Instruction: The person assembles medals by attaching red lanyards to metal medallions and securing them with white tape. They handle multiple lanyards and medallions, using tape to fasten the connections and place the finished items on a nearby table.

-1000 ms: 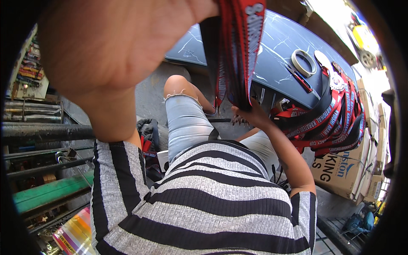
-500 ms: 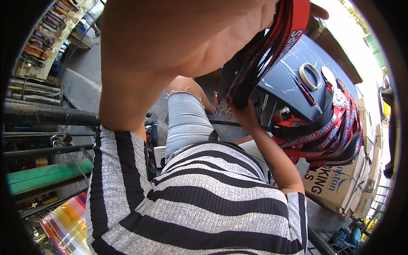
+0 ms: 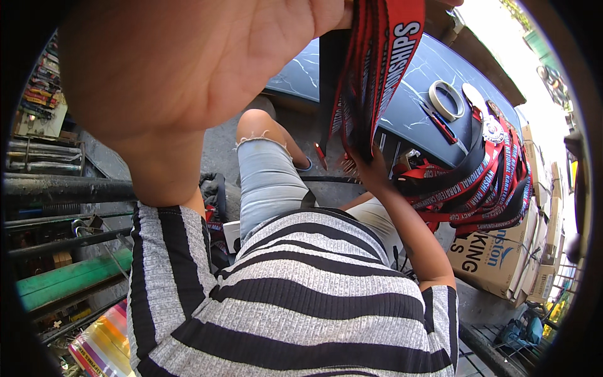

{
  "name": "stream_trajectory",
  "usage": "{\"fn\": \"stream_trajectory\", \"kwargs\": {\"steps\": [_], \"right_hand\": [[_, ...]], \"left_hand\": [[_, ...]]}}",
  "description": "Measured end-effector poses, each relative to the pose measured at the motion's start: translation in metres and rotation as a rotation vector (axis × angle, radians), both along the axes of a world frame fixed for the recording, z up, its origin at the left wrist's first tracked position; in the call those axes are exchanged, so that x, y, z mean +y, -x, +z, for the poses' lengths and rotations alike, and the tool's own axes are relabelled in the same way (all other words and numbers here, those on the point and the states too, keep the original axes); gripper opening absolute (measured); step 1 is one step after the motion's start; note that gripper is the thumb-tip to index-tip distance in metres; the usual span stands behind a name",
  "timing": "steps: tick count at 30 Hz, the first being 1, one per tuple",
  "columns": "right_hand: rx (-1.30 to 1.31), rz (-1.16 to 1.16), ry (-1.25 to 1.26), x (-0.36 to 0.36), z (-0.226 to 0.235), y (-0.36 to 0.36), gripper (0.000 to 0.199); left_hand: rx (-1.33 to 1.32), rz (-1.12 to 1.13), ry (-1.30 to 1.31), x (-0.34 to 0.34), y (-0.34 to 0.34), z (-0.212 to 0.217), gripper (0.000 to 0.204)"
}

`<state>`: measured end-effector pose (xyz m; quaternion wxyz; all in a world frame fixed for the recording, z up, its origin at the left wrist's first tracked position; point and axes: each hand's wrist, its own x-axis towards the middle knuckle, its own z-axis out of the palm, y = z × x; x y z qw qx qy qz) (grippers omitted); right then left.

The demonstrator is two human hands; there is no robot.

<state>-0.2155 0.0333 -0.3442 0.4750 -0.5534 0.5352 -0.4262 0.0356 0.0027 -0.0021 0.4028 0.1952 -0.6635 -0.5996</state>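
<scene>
My left hand is raised large and close at the upper left. A bundle of red and black printed ribbons hangs from its grip; most of its fingers are cut off by the upper edge. Lower down, my right hand closes round the gathered bottom of the same bundle, its fingers partly hidden. Right of that hand, a heap of similar red and black ribbons drapes over the table corner, with a round medal on top.
On the dark marbled table lie a tape roll and a red and black pen-like tool. Cardboard boxes stand below at right. Black metal bars and a green bar run along my left.
My left hand has shifted left and now looks larger. The ribbon bundle has swung from a slant to hang nearly straight between both hands.
</scene>
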Motion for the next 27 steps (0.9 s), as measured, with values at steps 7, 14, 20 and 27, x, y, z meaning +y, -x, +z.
{"fn": "stream_trajectory", "kwargs": {"steps": [7, 14, 20, 27], "right_hand": [[0.144, 0.134, -0.013, 0.011, 0.022, -0.002, 0.042], [0.033, 0.127, -0.047, -0.003, -0.016, -0.034, 0.075], [-0.180, 0.119, 0.001, 0.007, 0.019, -0.052, 0.081], [-0.204, 0.160, 0.217, 0.038, 0.124, -0.015, 0.074]], "left_hand": [[-0.040, -0.059, 0.035, 0.002, 0.023, -0.005, 0.043], [-0.079, -0.168, 0.027, 0.001, 0.050, -0.011, 0.040], [-0.223, -0.169, -0.174, -0.002, 0.061, -0.032, 0.020], [-0.417, -0.364, -0.267, -0.011, 0.051, -0.081, 0.019]]}}
